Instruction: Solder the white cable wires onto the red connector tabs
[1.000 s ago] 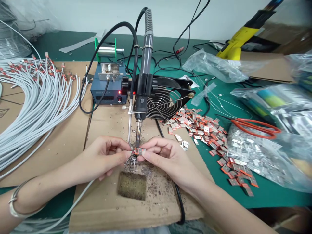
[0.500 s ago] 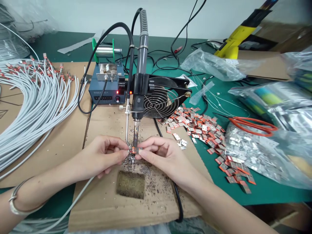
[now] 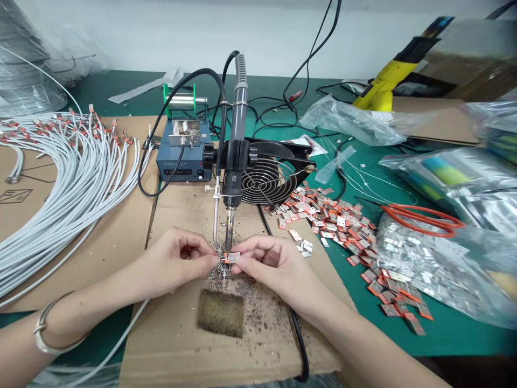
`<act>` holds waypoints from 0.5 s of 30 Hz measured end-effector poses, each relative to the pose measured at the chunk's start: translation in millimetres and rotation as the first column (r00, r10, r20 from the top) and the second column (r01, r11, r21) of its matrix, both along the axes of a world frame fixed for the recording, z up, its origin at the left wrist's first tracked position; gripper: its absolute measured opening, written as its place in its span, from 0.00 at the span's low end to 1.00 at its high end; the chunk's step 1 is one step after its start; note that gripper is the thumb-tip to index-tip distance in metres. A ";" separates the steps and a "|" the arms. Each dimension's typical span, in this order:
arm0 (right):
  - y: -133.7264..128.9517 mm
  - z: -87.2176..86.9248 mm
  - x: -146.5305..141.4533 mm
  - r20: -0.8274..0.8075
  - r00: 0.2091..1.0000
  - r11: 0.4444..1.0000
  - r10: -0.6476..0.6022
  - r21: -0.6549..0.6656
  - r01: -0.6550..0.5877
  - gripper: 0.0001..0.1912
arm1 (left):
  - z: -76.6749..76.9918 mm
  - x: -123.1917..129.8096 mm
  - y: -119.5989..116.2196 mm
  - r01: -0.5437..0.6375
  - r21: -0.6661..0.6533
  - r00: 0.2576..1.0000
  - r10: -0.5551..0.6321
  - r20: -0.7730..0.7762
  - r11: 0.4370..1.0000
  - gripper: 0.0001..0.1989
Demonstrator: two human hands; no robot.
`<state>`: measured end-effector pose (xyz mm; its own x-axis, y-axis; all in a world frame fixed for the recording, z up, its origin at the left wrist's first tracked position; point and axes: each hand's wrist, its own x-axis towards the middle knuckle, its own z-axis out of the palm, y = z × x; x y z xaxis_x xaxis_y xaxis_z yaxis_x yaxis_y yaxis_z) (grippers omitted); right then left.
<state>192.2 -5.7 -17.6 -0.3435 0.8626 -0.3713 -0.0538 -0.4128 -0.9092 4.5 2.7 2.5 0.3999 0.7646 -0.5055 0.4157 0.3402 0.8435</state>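
Observation:
My right hand pinches the right end of a small orange and silver connector between thumb and fingertips. At its left end, my left hand is closed, thumb against fingers, on a white cable that runs from under the hand to the lower left. The connector lies just below the tip of a soldering iron held upright in a stand. Whether tip and connector touch is too small to tell. A thin metal feed tube ends beside them. Bits of solder lie beneath.
Behind the iron stand a blue control box, a solder spool and a black fan. White cables lie at left. Connector pieces and a bag of metal parts are at right. A brown sponge sits in front.
The camera view has shifted, so the scene appears lower. The connector's silver end shows more between my hands, and the red lights on the control box are no longer lit.

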 end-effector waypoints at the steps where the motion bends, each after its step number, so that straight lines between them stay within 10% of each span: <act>1: 0.0 0.0 0.0 -0.001 1.000 1.000 0.002 -0.002 -0.002 0.15 | 0.2 0.4 0.3 0.003 0.006 1.000 -0.003 -0.010 1.000 0.13; 15: -1.4 0.6 1.4 -0.071 0.997 1.000 0.021 -0.019 -0.022 0.12 | 2.6 1.4 -2.3 -0.013 -0.014 1.000 0.013 0.007 1.000 0.12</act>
